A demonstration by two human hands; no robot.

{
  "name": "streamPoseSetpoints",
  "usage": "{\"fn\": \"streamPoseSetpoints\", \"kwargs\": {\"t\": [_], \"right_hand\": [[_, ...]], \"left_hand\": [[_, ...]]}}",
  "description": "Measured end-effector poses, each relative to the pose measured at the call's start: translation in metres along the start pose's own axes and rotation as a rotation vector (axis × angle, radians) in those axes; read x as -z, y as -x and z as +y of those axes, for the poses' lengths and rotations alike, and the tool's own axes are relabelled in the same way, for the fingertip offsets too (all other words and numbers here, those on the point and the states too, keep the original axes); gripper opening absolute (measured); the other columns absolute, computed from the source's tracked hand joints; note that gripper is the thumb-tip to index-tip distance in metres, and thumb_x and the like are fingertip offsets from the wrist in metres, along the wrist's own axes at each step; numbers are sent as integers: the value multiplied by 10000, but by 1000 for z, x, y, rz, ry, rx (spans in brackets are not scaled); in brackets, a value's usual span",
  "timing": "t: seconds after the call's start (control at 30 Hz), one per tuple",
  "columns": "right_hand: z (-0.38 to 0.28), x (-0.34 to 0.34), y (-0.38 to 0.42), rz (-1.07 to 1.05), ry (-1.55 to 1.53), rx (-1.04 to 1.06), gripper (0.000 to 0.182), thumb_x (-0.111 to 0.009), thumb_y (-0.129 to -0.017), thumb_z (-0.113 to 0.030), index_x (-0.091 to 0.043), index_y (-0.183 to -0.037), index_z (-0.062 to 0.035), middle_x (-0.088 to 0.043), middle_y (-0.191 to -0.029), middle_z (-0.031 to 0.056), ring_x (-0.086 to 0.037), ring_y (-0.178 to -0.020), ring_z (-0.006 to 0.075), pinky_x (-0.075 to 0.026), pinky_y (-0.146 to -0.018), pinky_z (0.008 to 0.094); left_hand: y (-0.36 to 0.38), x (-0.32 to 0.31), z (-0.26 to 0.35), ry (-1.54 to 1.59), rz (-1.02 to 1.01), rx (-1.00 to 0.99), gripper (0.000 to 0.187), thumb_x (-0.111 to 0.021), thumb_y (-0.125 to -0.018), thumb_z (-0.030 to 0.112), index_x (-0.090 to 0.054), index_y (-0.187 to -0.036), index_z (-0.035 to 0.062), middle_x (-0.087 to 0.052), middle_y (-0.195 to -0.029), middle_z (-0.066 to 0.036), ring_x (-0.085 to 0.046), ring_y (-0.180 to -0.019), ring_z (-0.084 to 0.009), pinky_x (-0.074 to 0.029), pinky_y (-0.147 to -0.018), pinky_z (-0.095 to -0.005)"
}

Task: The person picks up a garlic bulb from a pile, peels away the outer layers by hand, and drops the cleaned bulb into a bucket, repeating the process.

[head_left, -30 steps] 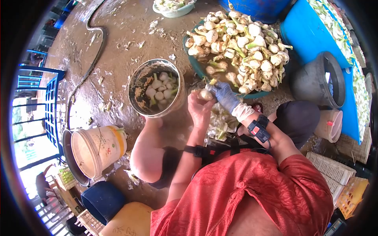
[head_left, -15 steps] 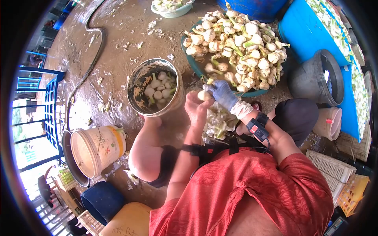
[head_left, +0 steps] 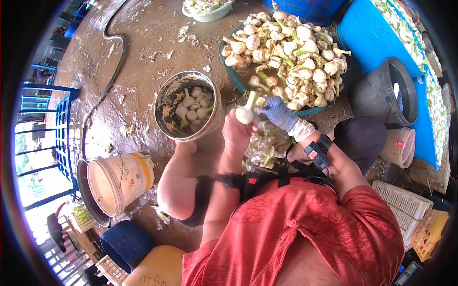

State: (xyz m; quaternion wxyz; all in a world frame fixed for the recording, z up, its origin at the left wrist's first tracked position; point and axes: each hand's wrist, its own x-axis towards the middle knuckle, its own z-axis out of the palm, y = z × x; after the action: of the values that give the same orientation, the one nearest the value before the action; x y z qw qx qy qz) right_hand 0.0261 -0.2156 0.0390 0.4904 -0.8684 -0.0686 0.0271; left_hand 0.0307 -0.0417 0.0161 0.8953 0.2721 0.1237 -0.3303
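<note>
My left hand (head_left: pixel 236 131) grips a white bulb (head_left: pixel 246 113) with a short green stalk pointing up. My right hand (head_left: pixel 279 113), in a blue glove with a white cuff, pinches the same bulb from the right side. Both hands meet just in front of a teal basin (head_left: pixel 238 82) heaped with unpeeled bulbs (head_left: pixel 291 52). To the left of my hands stands a muddy metal bucket (head_left: pixel 171 95) holding several cleaned bulbs (head_left: pixel 193 110). Peeled skins (head_left: pixel 267 145) lie piled under my hands.
A white bucket (head_left: pixel 117 183) lies tipped at lower left beside a blue tub (head_left: pixel 126 243). A grey bucket (head_left: pixel 381 95), a blue bin (head_left: pixel 374 35) and white crates (head_left: pixel 405 205) stand on the right. A hose (head_left: pixel 112 71) runs over the wet concrete floor.
The bulb has been turned in my hands, so its green stalk now points up. My gloved right hand has shifted slightly right along it.
</note>
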Motion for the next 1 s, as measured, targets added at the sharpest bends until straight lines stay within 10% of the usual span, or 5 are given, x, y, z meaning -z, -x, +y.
{"fn": "streamPoseSetpoints", "kwargs": {"t": [0.2,0.33,0.6,0.87,1.0], "right_hand": [[-2,-20,7,163,-492,-2,274,-745,-745,-100,-630,-980,-16,-634,-842,9,-544,-741,68,-487,-638,256],[-3,-16,11,122,-766,-212,232,-668,-773,-74,-625,-986,5,-648,-855,22,-553,-738,58,-480,-646,229],[1,-22,12,201,-445,-118,222,-682,-729,-47,-639,-935,22,-665,-814,73,-571,-712,91,-490,-663,274],[33,-6,-7,348,-217,-374,308,-684,-712,-90,-625,-984,44,-674,-839,172,-644,-711,233,-509,-656,313],[32,1,9,119,158,-306,245,-663,-733,-121,-633,-929,23,-649,-866,224,-646,-806,339,-515,-712,366]], "left_hand": [[8,-19,-8,-849,186,-302,633,-440,-872,605,-544,-1020,-1,-579,-655,-108,-507,-462,-152,-383,-403,-239],[12,-15,2,-483,50,-129,540,-451,-905,517,-568,-996,-2,-579,-659,-82,-482,-455,-111,-344,-396,-215],[6,-14,-9,-641,375,-417,319,-696,-796,199,-539,-996,6,-584,-834,-41,-544,-626,-118,-421,-504,-246],[1,12,-8,-154,-36,-253,413,-655,-773,207,-547,-1064,-66,-610,-919,-150,-601,-779,-269,-504,-685,-365],[-5,16,-6,-810,71,-504,463,-602,-774,180,-514,-1150,-75,-575,-1132,-220,-561,-1041,-357,-453,-935,-436]]}}
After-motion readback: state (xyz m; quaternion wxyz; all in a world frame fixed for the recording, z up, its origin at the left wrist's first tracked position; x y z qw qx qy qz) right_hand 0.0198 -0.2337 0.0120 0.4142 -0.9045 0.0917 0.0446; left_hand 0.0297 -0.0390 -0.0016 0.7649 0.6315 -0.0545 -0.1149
